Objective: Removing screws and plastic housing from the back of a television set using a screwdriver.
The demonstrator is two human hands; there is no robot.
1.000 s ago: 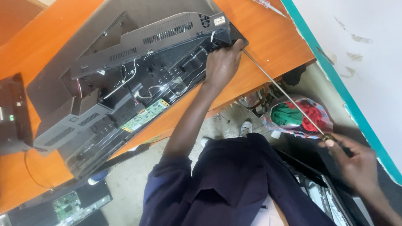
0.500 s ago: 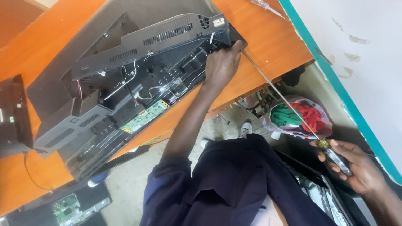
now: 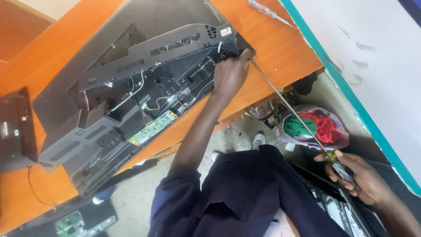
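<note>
A flat-screen television (image 3: 131,105) lies face down on the orange table (image 3: 280,48), its black back cover partly lifted so wires and a green circuit board (image 3: 153,127) show. My left hand (image 3: 230,74) rests on the set's near right corner, fingers curled over the edge. My right hand (image 3: 364,180) is low at the right, gripping the yellow and black handle of a very long screwdriver (image 3: 289,107). Its thin shaft runs up to the corner beside my left hand.
A second screwdriver (image 3: 267,11) lies at the table's far edge. A dark device (image 3: 17,127) sits at the left. A panel with a circuit board (image 3: 74,221) lies on the floor. A bag of red and green cloth (image 3: 315,125) stands under the table by the white wall.
My right hand has slid lower and a little outward along with the screwdriver handle. My left hand stays on the television's corner.
</note>
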